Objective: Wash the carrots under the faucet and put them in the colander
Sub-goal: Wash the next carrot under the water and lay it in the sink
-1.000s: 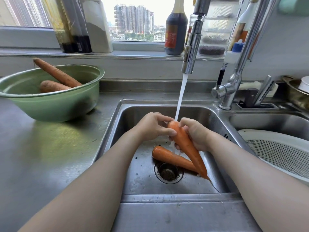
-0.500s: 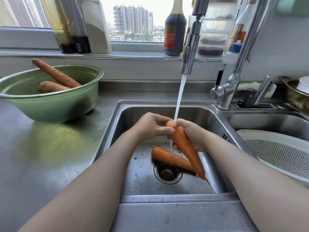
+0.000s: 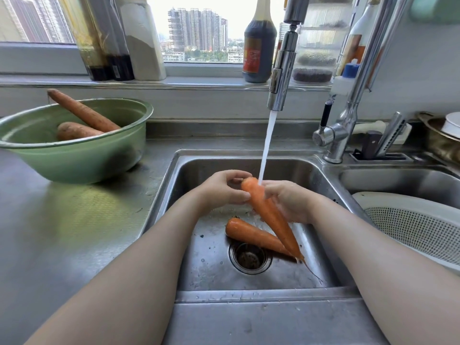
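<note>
Green bowl on steel table, left of frame. Dark sauce bottle on window sill, upper centre. White sack upper left. Stacked clear containers upper right. Metal pot at right edge. Drain in sink, centre.

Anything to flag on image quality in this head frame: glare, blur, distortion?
Head view: sky in the window blown out; wide-angle lens splays the dark bottles and faucet outward; top of the held carrot smeared where the water stream hits it; daylight sheen on the counter by the green bowl.
</note>
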### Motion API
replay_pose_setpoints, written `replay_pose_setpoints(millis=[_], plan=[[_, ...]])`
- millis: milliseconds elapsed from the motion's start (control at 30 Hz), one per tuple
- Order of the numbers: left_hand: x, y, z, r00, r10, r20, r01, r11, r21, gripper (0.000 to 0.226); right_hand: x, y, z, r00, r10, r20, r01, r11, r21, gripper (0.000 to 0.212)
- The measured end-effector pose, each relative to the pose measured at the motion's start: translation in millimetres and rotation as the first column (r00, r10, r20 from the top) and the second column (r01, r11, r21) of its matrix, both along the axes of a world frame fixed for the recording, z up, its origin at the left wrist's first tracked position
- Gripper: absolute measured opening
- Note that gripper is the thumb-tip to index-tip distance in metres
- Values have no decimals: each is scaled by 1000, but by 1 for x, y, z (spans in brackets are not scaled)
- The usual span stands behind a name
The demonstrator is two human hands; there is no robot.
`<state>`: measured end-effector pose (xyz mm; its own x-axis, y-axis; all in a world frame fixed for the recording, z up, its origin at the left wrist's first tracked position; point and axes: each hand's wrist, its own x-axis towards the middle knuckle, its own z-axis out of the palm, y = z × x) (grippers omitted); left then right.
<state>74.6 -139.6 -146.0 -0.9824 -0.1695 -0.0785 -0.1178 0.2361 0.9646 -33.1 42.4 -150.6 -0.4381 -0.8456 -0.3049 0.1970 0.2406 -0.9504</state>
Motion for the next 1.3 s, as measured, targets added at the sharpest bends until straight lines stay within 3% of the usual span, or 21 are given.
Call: replay_pose_setpoints(millis=[100, 167, 333, 433, 533, 633, 767, 833, 933, 1067, 1233, 1300], plan=[[-2, 0, -2, 999, 44, 25, -47, 993, 113, 36, 2, 2, 2, 999, 21, -39, -21, 1000, 12, 49], [-4, -1, -4, 998, 63, 19, -65, 980, 186, 31, 2, 2, 1, 996, 20, -91, -15, 998, 55, 37], [-6, -5, -7, 999, 37, -12, -30, 920, 391, 42, 5, -2, -4, 992, 113, -53, -97, 965, 245, 47], [-11, -6, -9, 997, 79, 1, -71, 885, 460, 47, 3, -4, -6, 996, 89, -22, -83, 977, 197, 47], [-12, -7, -9, 993, 114, 6, -103, 864, 494, 44, 5, -3, 1, 996, 70, -62, -59, 984, 167, 31], [-10, -4, -10, 994, 110, 13, -103, 878, 467, 38, 7, -3, 2, 996, -4, -84, 21, 978, 206, 30], [-10, 0, -12, 996, 92, 5, -88, 930, 358, 35, 4, -5, -5, 980, -68, -190, 115, 961, 252, 44], [-10, 1, -11, 995, 98, -7, -89, 931, 354, 35, 3, -5, -5, 975, -93, -200, 141, 959, 245, 39], [-9, 1, -10, 994, 113, -11, -102, 935, 341, 34, 4, -6, -5, 979, -110, -170, 148, 962, 228, 32], [-10, 1, -12, 994, 104, -20, -92, 942, 323, 31, 0, -7, -8, 964, -92, -248, 158, 952, 261, 52], [-11, 2, -13, 996, 90, -23, -80, 954, 291, 28, -2, -4, -9, 982, -96, -162, 136, 957, 258, 55], [-12, 1, -13, 995, 93, -23, -82, 954, 289, 27, -2, -4, -9, 976, -72, -208, 124, 960, 252, 55]])
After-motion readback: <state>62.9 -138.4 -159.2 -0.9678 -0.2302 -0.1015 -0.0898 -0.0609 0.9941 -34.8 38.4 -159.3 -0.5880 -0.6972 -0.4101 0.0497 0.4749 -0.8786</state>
